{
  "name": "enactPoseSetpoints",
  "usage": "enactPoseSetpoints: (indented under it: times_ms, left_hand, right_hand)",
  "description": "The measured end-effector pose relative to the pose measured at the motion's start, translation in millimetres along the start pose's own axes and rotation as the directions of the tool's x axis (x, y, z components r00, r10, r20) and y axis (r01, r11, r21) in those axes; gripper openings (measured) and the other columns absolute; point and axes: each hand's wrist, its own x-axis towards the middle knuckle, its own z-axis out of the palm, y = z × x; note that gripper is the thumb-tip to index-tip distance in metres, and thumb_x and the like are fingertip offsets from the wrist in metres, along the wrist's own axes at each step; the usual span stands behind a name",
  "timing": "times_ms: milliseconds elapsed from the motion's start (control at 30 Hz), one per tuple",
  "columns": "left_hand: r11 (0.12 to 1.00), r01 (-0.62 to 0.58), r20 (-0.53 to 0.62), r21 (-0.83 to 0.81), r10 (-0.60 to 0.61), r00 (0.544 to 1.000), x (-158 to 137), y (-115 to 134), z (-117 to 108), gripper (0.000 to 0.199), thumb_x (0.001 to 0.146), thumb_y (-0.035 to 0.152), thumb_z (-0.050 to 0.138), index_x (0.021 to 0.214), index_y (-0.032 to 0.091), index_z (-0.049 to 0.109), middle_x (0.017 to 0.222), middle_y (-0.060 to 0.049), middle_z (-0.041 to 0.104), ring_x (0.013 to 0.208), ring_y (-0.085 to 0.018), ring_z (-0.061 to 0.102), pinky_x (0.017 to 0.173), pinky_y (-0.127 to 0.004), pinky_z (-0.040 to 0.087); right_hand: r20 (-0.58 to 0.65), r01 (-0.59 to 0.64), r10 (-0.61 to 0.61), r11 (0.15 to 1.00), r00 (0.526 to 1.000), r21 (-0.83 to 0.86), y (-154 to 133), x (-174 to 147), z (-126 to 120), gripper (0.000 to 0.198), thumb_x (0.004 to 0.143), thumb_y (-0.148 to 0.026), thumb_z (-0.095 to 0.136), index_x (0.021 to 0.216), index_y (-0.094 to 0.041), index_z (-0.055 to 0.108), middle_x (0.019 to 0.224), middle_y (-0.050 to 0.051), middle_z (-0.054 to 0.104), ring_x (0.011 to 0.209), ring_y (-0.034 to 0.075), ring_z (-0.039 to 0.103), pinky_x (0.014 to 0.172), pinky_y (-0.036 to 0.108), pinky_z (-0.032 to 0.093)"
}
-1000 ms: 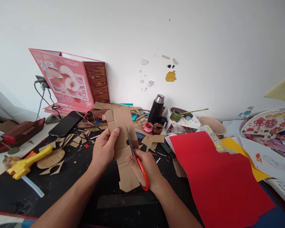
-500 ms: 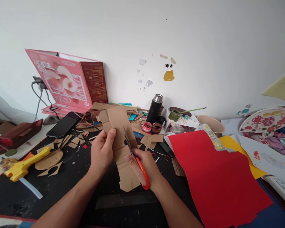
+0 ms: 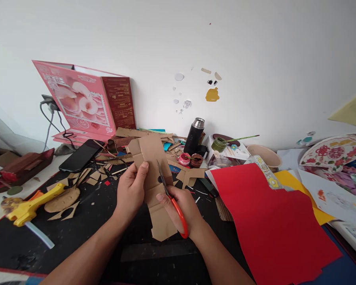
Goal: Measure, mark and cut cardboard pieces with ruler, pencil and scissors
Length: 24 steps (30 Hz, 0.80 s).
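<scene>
Your left hand grips the cardboard cutout from its left edge, thumb laid over the front face, fingers closed behind it. The cutout is a flat brown box net with tabs, held upright above the counter, its lower tab hanging down between your wrists. Your right hand is closed through the orange handles of the scissors; the blades point up and away from you, lying against the right side of the cutout near a small dark hole in it. Whether the blades are parted or closed cannot be read from this angle.

Just left of your left hand: brown cardboard scraps on the black counter surface, and beyond them a yellow glue gun. Behind those, a black phone lies flat, and a pink gift box leans against the wall. Behind the cutout: a black thermos flask stands upright, with two small open paint pots touching each other in front of it. A green paint jar with a brush resting in it sits to the flask's right. Right of your right hand: a large red paper sheet lies over a yellow sheet, and a beige bowl stands behind them.
</scene>
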Motion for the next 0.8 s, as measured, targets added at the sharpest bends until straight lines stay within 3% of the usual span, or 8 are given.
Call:
enactPoseSetpoints:
  times_ms: [333, 800]
  left_hand:
    - [0.996, -0.040, -0.074, 0.079, 0.046, 0.996, -3.5, -2.9, 1.0, 0.048, 0.091, 0.061, 0.068, 0.066, 0.025, 0.047, 0.064, 0.005, 0.044, 0.061, -0.015, 0.038, 0.058, -0.029, 0.033]
    - [0.999, -0.031, -0.076, 0.045, 0.034, 0.997, -4.2, -4.6, 2.1, 0.050, 0.091, 0.062, 0.068, 0.066, 0.025, 0.046, 0.065, 0.005, 0.042, 0.063, -0.016, 0.037, 0.058, -0.030, 0.032]
  right_hand:
    - [-0.003, -0.005, 0.005, 1.000, 1.000, 0.008, -0.7, -0.5, 0.6, 0.047, 0.098, -0.057, 0.068, 0.073, -0.021, 0.054, 0.062, -0.004, 0.048, 0.059, 0.013, 0.041, 0.055, 0.026, 0.028]
    - [-0.038, -0.005, 0.004, 1.000, 0.999, -0.012, 2.5, -1.2, 6.1, 0.045, 0.099, -0.055, 0.067, 0.073, -0.021, 0.053, 0.061, -0.004, 0.047, 0.056, 0.013, 0.041, 0.054, 0.026, 0.028]
